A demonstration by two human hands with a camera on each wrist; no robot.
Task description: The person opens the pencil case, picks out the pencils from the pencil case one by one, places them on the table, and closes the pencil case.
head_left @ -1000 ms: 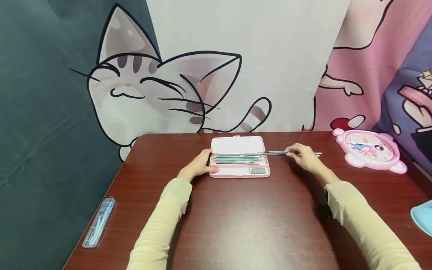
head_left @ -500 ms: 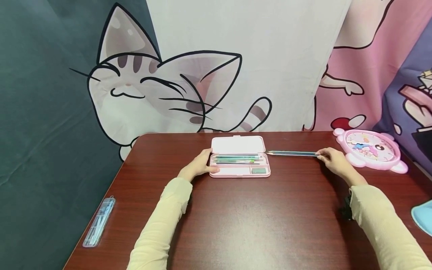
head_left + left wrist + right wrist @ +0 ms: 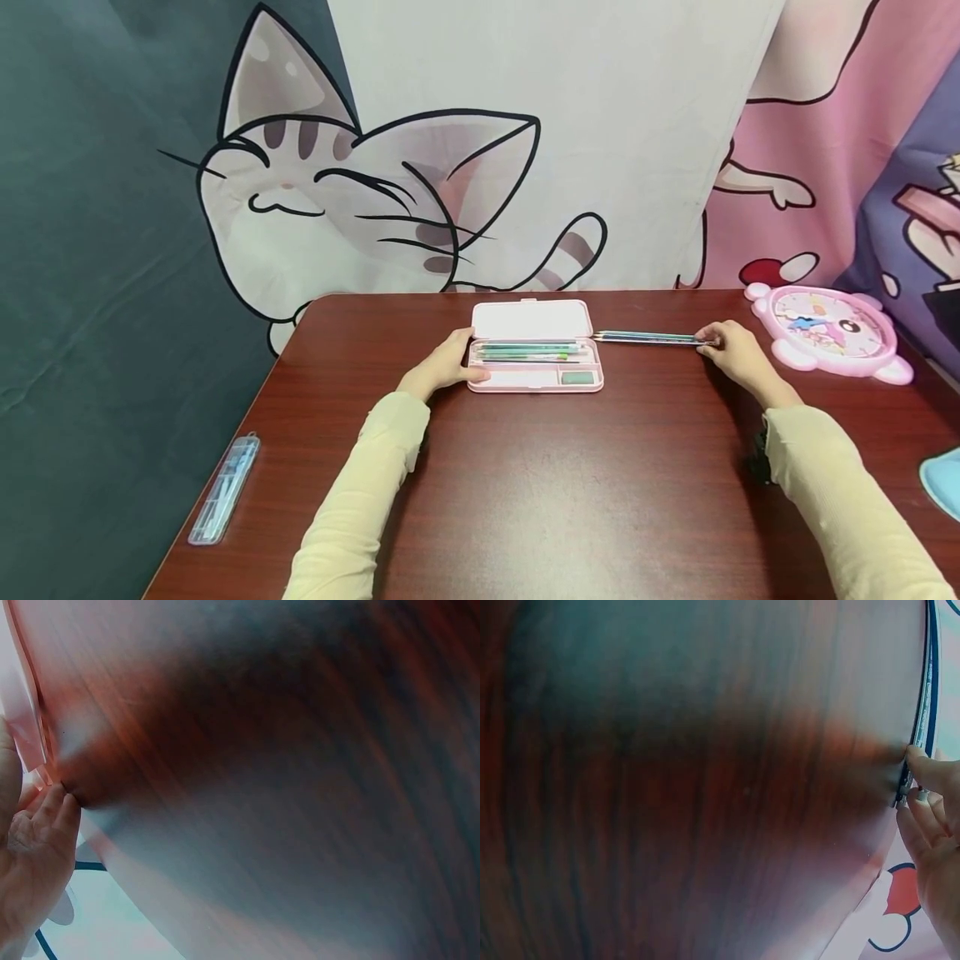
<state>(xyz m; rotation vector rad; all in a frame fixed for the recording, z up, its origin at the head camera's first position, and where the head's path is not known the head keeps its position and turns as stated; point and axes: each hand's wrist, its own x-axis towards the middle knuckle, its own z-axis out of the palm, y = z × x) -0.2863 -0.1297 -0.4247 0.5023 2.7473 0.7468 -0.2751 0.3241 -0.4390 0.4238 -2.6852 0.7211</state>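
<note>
Head: pencils (image 3: 648,337), blunt ends in right hand (image 3: 731,351)

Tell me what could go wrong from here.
The right hand pinches the pencils near one end, so they might fan apart. They reach close to the open case and could snag on it. The left hand grips only one side, so a bump might turn the case.

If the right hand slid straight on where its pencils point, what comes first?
Likely the open pink pencil case, since the pencils in the right hand reach close beside it; contact is unclear.
</note>
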